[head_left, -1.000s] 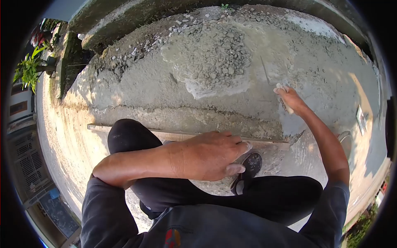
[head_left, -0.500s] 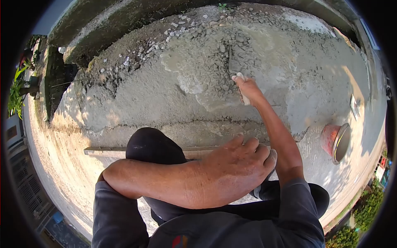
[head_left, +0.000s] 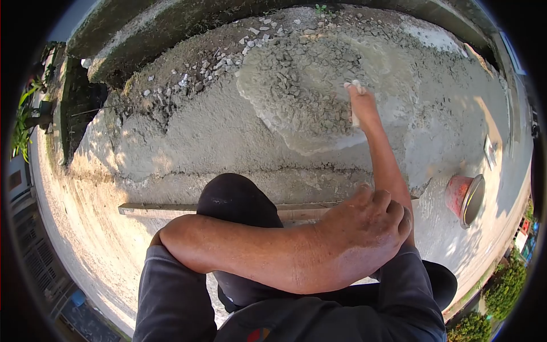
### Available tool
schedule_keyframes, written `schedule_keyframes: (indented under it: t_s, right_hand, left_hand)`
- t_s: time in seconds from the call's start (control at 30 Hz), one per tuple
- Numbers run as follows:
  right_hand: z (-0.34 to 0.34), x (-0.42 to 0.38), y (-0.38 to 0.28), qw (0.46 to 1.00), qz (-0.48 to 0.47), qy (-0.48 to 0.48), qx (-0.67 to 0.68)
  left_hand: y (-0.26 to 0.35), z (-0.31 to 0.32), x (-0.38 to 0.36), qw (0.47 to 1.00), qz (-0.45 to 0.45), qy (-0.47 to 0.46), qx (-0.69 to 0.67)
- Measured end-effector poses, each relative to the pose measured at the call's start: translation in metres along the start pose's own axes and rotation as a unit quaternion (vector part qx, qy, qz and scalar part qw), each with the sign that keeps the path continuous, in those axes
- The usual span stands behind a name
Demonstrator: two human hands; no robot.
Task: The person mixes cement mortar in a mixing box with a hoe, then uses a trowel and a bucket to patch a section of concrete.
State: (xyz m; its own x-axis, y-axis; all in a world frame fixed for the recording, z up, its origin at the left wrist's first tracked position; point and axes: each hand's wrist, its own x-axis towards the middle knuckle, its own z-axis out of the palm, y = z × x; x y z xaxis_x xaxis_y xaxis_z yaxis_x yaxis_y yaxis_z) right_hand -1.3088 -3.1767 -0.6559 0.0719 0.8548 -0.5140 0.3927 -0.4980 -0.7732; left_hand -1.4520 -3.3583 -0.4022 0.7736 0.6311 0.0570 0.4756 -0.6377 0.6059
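Note:
My right hand (head_left: 363,105) is wrapped round the pale handle (head_left: 355,118) of a tool over the wet grey concrete (head_left: 296,80). The tool's blade cannot be made out against the mix. Nearer to me, my left hand (head_left: 370,228) hangs in front of my body, its forearm lying across my knee. Its fingers are curled, and their undersides are hidden, so whether anything is in them does not show. Lumpy, stony mix lies to the left of and beyond my right hand, with smoother, watery cement around it.
A red bucket (head_left: 457,196) lies tilted at the right. A long wooden board (head_left: 154,211) runs behind my knee. Loose white stones (head_left: 219,61) lie at the upper left below a concrete wall (head_left: 148,43). A flat tool (head_left: 490,151) rests at the far right.
My right hand has moved right and slightly farther away with the tool; the blade, visible before, no longer shows. My left hand and knee have shifted right in view.

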Motion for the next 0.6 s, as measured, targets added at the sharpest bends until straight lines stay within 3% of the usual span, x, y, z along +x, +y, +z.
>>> schedule_keyframes:
  t_s: [0.07, 0.17, 0.4, 0.5, 0.6]
  right_hand:
    - [-0.036, 0.041, 0.03, 0.996, 0.076, 0.044, -0.004]
    - [-0.026, 0.04, 0.029, 0.997, 0.046, 0.02, -0.058]
    - [0.054, 0.022, 0.027, 0.984, -0.025, -0.035, -0.171]
    - [0.097, 0.038, 0.053, 0.965, -0.12, 0.013, -0.231]
    - [0.118, 0.029, 0.039, 0.966, -0.048, -0.064, -0.244]
  left_hand:
    - [-0.001, 0.0, -0.005, 1.0, -0.009, 0.0, 0.002]
    - [-0.001, -0.006, -0.009, 1.0, -0.01, -0.001, 0.011]
    - [-0.005, -0.006, -0.019, 0.999, -0.006, 0.039, 0.03]
    - [-0.007, -0.001, -0.019, 0.989, 0.002, 0.143, 0.038]
    - [-0.002, -0.001, -0.021, 0.987, -0.022, 0.145, 0.061]
